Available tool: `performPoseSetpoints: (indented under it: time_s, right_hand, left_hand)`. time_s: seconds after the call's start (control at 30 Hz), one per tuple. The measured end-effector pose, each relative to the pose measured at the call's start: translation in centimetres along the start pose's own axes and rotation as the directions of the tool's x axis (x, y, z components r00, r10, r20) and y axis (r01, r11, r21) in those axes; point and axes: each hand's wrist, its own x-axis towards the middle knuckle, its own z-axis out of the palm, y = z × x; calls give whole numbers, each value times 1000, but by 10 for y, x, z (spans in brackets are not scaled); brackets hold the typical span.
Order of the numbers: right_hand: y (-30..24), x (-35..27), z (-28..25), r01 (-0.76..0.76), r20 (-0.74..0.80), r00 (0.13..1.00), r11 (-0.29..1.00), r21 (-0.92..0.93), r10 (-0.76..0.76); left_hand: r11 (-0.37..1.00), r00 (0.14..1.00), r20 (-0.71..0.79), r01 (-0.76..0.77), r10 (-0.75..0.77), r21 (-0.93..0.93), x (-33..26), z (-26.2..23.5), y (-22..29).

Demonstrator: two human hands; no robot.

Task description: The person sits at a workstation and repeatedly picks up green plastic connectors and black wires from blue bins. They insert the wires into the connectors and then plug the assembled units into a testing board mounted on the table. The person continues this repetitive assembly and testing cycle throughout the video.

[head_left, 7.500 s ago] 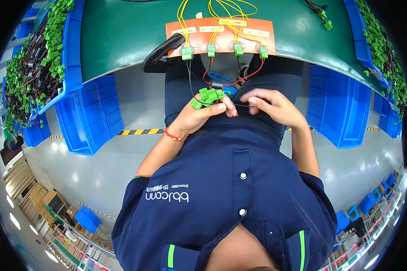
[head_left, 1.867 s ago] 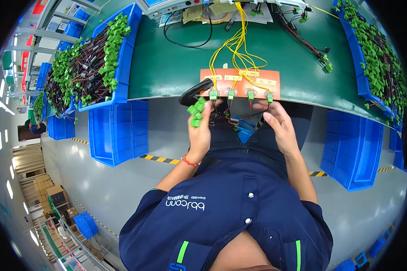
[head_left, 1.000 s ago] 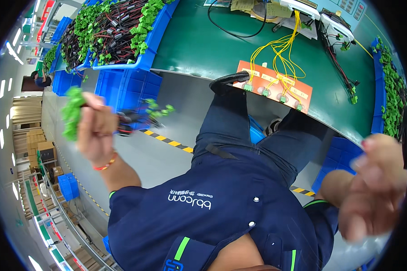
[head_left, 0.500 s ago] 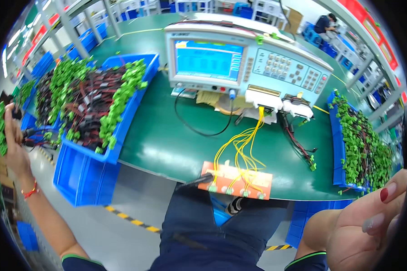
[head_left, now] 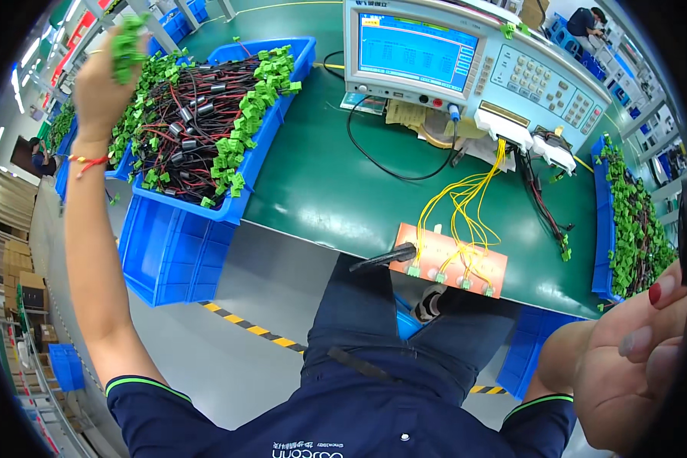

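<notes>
Green connectors (head_left: 127,47): bunch clenched in the raised left hand, sticking out above the fingertips, high over the bin's far left corner.
Left hand (head_left: 103,84): lifted, fingers curled tight around the connectors; red cord bracelet (head_left: 88,161) just below at the wrist.
Blue bin (head_left: 203,202): just right of and below those fingers, sitting on the table's left end, heaped with black and red wire harnesses (head_left: 195,122) ending in green plugs.
Right hand (head_left: 633,374): close to the lens at the lower right edge, fingers loosely bent with nothing visible in them; whether it grips anything cannot be told.
Orange test fixture (head_left: 450,261): left of the right fingers, at the near edge of the green table (head_left: 320,191), yellow leads (head_left: 466,198) rising from it.
Tester unit (head_left: 466,65): beyond the fixture, lit blue screen and keypad.
Second bin (head_left: 633,221): above the right fingers, full of green connectors.
</notes>
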Motion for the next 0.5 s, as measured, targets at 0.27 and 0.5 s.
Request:
performPoseSetpoints:
  time_s: [0.27, 0.5]
  right_hand:
    - [-2, 0, -12, 3, 5, 1000, 1000, -27, -3]
    - [-5, -1, -26, -10, 15, 1000, 999, -53, 11]
  left_hand:
    - [876, 823, 561, 337, -94, -347, -44, 68, 106]
    - [746, 735, 674, 492, -78, -450, -58, 69, 96]
